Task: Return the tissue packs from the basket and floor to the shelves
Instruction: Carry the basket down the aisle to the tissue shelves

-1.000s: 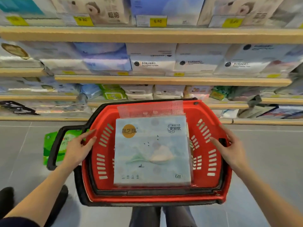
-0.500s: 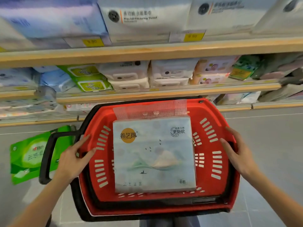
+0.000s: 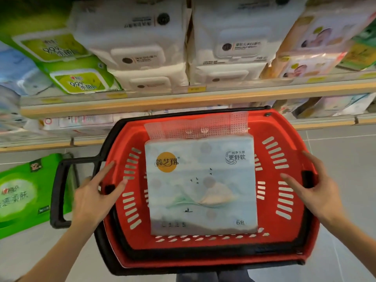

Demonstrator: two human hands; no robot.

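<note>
Lowered closer to the shelves point(image 3: 183, 102), the red basket point(image 3: 284, 237) sits between open, empty left hand point(image 3: 92, 202) and right hand point(image 3: 317, 192), its tissue pack point(image 3: 201, 186) unlifted.

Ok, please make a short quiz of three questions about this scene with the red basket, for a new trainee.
1. True or false: the pale blue tissue pack lies inside the red basket.
2. Where is the green tissue pack?
A. on the floor, left of the basket
B. in the left hand
C. on top of the blue pack
3. Fill in: the left hand and the right hand rest on the basket's two ____, fingers spread.

Key:
1. True.
2. A.
3. Sides; neither hand touches a pack yet.
</note>
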